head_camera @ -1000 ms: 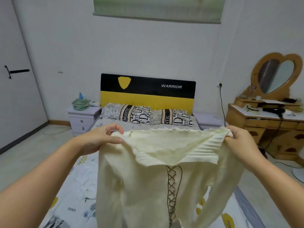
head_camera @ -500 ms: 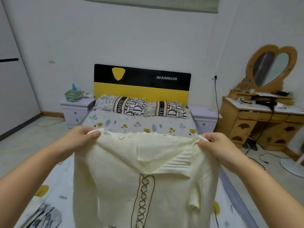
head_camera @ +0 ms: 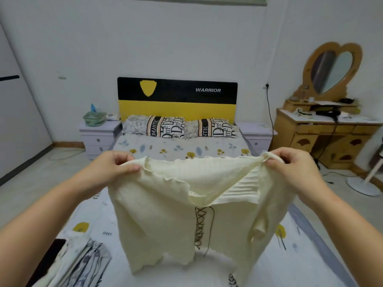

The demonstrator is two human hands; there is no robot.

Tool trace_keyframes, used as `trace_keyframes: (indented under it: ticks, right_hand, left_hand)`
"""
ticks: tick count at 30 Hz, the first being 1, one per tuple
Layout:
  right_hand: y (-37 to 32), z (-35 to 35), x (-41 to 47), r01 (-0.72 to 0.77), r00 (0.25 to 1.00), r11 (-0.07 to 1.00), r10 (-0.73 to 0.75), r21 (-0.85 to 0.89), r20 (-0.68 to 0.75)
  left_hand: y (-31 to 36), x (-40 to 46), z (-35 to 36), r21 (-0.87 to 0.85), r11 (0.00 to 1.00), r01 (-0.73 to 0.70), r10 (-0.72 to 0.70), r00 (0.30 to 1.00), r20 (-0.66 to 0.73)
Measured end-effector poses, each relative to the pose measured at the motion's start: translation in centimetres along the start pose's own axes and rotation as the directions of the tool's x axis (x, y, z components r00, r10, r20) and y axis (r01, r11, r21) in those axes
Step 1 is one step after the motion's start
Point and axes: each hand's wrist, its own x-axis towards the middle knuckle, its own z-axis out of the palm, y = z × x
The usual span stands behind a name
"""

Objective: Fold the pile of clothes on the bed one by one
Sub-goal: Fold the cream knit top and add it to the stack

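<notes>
Holding a cream knit top (head_camera: 157,214) up by its two upper corners, clear of the bed (head_camera: 300,259); hem hangs toward the foot end, free of the sheet or just brushing it, cannot tell which. Long axis of the top runs vertically, dark lacing (head_camera: 202,226) down the middle facing the camera. Upper edge is stretched roughly level between the hands, across the width of the bed.

Left hand (head_camera: 116,168): fingers curled, thumb pinching the top's left corner. Right hand (head_camera: 290,164): likewise curled, pinching a bunched fold at the right corner. Neither hand is nearer; the garment hangs directly below both, centred.

At the near left corner of the bed: a heap of other clothes (head_camera: 83,262), grey-white print, apparently the remaining pile.

Farther: floral sheet bare across mid-bed, two pillows (head_camera: 180,127) at the head edge under the black-and-yellow headboard (head_camera: 177,98).

Judgement: next move is probably lowering the top flat onto the sheet ahead; level grip matters so it lands unskewed.
</notes>
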Motion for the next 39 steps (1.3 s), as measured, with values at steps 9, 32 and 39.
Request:
trace_keyframes:
  ticks: [9, 32, 39]
  right_hand:
    - [-6.8, -2.1, -5.4, 0.059, 0.992, 0.998, -0.059, -0.01, -0.111]
    - [21.9, 23.6, 2.2, -0.317, 0.869, 0.922, 0.376, -0.223, 0.322]
    - [30.4, 31.4, 8.3, -0.315, 0.869, 0.922, 0.376, -0.226, 0.322]
  left_hand:
    - [3.7, -3.9, -5.1, -0.072, 0.978, -0.198, 0.185, 0.971, -0.152]
    - [-26.8, 10.6, 13.5, 0.332, 0.912, 0.241, -0.202, 0.968, -0.147]
    - [-34.1, 17.8, 18.2, 0.389, 0.874, 0.289, -0.228, 0.954, -0.196]
